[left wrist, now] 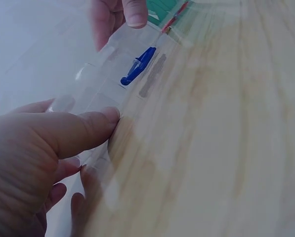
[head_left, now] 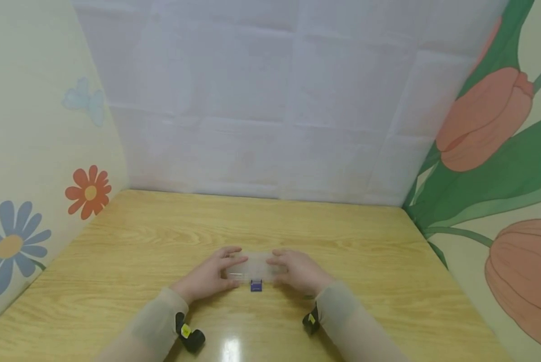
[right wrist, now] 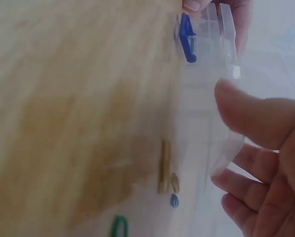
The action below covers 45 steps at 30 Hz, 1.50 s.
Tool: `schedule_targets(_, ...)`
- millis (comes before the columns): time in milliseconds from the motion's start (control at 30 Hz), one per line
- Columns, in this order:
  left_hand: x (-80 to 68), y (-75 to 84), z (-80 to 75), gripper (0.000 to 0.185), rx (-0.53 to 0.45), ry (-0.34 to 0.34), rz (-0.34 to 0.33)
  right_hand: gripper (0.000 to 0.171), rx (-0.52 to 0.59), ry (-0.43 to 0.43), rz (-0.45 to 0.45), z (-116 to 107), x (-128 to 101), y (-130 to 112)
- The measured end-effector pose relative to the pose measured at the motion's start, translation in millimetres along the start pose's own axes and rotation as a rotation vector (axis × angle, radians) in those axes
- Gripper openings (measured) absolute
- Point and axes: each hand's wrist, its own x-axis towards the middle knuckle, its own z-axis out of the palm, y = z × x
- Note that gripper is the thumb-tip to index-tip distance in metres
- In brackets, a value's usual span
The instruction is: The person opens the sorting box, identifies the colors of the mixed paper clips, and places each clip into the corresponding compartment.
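Note:
A clear plastic box point(head_left: 256, 265) with a blue-purple latch point(head_left: 256, 286) on its near side lies on the table between both hands. My left hand point(head_left: 212, 274) grips its left end; in the left wrist view the thumb point(left wrist: 95, 129) presses the near edge while the other fingers reach behind. At the opposite end my right hand point(head_left: 301, 271) holds the box, thumb point(right wrist: 241, 111) across it and fingers curled round the far side. The blue latch point(right wrist: 187, 42) hangs from the edge. Two clear layers stand slightly apart at the box's far end in the right wrist view.
Wood-grain table point(head_left: 171, 226) spreads around the box. Small yellowish strips point(right wrist: 164, 168), a blue bit point(right wrist: 174, 200) and a green loop point(right wrist: 119, 228) show beside it in the right wrist view. A white cloth point(head_left: 270, 100) hangs behind; flower-patterned panels flank both sides.

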Motion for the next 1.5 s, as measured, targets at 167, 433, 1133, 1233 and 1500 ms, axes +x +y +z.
schedule_targets(167,0.1,-0.1,0.6,0.075,-0.031,0.019,-0.041,0.043,0.1,-0.016,0.033,-8,0,2)
schedule_targets(433,-1.5,2.9,-1.6,0.1,-0.07,0.027,-0.127,0.034,0.167,0.076,0.085,-20,0,2)
schedule_targets(1133,-0.9,-1.0,1.5,0.128,-0.079,0.07,-0.093,0.019,0.107,0.402,0.165,-24,27,-6)
schedule_targets(1233,-0.8,-2.5,2.3,0.127,-0.066,0.073,-0.088,0.018,0.07,0.437,0.165,-23,33,-7)
schedule_targets(1500,-1.0,-2.1,1.2,0.117,-0.046,0.047,-0.072,0.024,-0.006,0.472,0.171,-19,38,-6)
